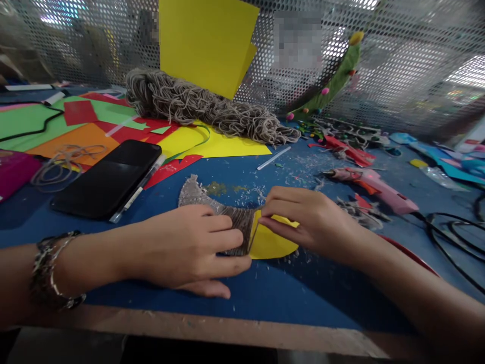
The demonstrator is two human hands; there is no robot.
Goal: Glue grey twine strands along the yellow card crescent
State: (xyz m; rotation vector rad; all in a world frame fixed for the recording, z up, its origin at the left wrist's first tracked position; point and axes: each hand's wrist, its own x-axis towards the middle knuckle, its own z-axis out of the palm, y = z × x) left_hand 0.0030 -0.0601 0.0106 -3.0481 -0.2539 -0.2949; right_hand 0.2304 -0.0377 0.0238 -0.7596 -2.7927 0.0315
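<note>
A yellow crescent-like cutout (pixel 273 242) lies on the blue table, its left part covered with rows of grey yarn (pixel 242 222). My left hand (pixel 189 247) rests palm down over the yarn-covered part, fingers spread a little and pressing on it. At the edge of the yarn rows, my right hand (pixel 299 220) pinches a grey strand between thumb and finger, above the bare yellow part. The strand runs down from the pinch to the cutout's lower edge.
Behind lies a thick grey yarn bundle (pixel 208 108) before a perforated metal screen (pixel 295 65). A black phone (pixel 109 179) and coloured paper (pixel 34 124) are at left. A pink glue gun (pixel 379 189), its black cable (pixel 450 237) and scraps sit at right. The table edge (pixel 189 326) is near.
</note>
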